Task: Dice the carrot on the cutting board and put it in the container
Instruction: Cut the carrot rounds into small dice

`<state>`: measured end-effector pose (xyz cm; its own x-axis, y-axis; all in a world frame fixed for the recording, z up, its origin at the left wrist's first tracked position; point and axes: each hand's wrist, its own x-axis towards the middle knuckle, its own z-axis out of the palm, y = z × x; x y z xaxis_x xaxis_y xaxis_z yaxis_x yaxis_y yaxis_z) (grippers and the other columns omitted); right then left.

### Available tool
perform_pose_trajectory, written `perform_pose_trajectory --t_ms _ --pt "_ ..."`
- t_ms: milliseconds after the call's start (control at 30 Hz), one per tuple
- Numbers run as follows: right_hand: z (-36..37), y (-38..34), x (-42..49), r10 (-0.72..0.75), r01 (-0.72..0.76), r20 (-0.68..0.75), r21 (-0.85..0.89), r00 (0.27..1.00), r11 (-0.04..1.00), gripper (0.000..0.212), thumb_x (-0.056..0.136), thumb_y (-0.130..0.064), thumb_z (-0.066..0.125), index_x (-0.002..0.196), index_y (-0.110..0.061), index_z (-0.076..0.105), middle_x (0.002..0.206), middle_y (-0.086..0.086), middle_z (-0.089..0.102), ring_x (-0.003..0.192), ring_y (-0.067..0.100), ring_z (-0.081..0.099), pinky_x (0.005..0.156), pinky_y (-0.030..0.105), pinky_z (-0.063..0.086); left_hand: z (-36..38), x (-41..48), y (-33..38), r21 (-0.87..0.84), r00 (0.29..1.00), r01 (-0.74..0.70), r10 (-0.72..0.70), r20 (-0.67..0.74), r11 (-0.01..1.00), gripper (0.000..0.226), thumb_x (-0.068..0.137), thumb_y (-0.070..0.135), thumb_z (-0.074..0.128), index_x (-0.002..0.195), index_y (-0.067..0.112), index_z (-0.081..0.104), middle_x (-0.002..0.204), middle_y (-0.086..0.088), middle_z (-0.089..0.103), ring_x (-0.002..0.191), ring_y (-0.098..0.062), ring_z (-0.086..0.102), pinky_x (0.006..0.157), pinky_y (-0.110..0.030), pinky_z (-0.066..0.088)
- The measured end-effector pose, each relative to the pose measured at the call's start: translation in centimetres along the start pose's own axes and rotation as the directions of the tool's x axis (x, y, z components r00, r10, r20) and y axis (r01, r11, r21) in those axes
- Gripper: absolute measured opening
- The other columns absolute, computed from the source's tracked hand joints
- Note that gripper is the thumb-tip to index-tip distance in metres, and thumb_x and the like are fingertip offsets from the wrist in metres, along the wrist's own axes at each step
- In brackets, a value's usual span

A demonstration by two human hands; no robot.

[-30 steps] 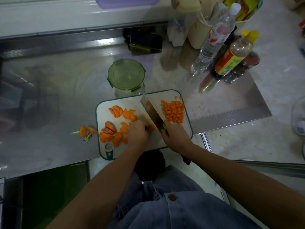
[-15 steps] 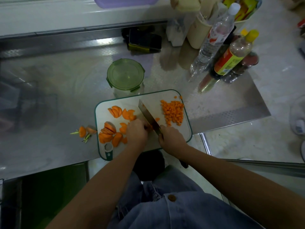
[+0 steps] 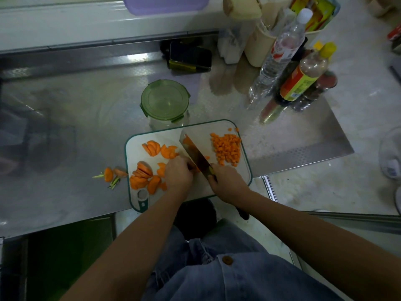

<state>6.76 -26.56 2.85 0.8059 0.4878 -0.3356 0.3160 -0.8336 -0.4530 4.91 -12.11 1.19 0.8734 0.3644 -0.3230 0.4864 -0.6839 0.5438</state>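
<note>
While the right hand grips the cleaver and the left hand, fingers curled, pins a carrot piece mid cutting board, tuck fingertips back and match the diced pile for size.

One cutting board, one knife, one green-lidded container, one heap of diced carrot.

Blue denim garment, brown button; bare forearms.
</note>
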Motion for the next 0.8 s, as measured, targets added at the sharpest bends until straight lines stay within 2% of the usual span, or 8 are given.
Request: perform_pose_trajectory --t_ms 200,300,533,667,800 --pt "0.4 -0.4 0.1 0.057 -0.057 0.048 0.003 0.997 0.998 0.02 0.093 -0.02 0.047 0.107 -0.007 0.054 0.095 0.015 0.061 0.085 0.032 0.06 0.067 0.034 0.044 0.1 0.1 0.0 -0.001 1.0 0.021 -0.021 -0.001 1.0 0.017 0.086 0.012 0.06 0.093 0.016 0.076 0.094 -0.01 0.072 0.085 -0.028 0.065 0.071 -0.032 0.048" --pt "0.8 -0.3 0.0 0.088 -0.088 0.059 -0.001 0.994 0.996 0.02 0.094 -0.019 0.045 0.105 -0.006 0.055 0.096 0.015 0.061 0.087 0.032 0.06 0.068 0.033 0.043 0.3 0.1 0.0 -0.002 1.0 0.029 -0.029 -0.01 1.0 0.018 0.086 0.011 0.06 0.092 0.016 0.076 0.092 -0.011 0.072 0.084 -0.028 0.065 0.066 -0.03 0.045" --pt "1.8 0.0 0.1 0.07 -0.07 -0.004 0.037 0.998 0.997 0.019 0.094 -0.02 0.044 0.103 -0.006 0.053 0.089 0.016 0.062 0.08 0.035 0.061 0.067 0.041 0.051 0.6 0.1 -0.4 -0.017 0.999 0.037 -0.038 -0.015 0.999 0.008 0.082 0.021 0.067 0.086 0.017 0.073 0.086 -0.006 0.071 0.08 -0.024 0.064 0.059 -0.026 0.036" --pt "1.4 0.6 -0.1 0.083 -0.079 -0.05 0.079 0.995 0.994 0.022 0.095 -0.022 0.047 0.107 -0.005 0.054 0.088 0.017 0.062 0.079 0.035 0.06 0.068 0.043 0.05 0.8 0.1 -0.4 -0.047 0.999 0.049 -0.05 -0.016 0.998 0.011 0.082 0.021 0.069 0.09 0.016 0.075 0.089 -0.005 0.072 0.083 -0.022 0.065 0.062 -0.026 0.039" --pt "0.6 1.6 -0.1 0.132 -0.115 -0.112 0.151 0.985 0.982 0.026 0.094 -0.022 0.05 0.113 -0.003 0.053 0.093 0.02 0.062 0.084 0.036 0.059 0.07 0.04 0.048 1.5 0.5 0.4 -0.198 0.997 0.072 -0.076 -0.016 0.978 0.016 0.079 0.019 0.074 0.094 0.012 0.075 0.094 -0.005 0.073 0.086 -0.02 0.066 0.072 -0.024 0.045"
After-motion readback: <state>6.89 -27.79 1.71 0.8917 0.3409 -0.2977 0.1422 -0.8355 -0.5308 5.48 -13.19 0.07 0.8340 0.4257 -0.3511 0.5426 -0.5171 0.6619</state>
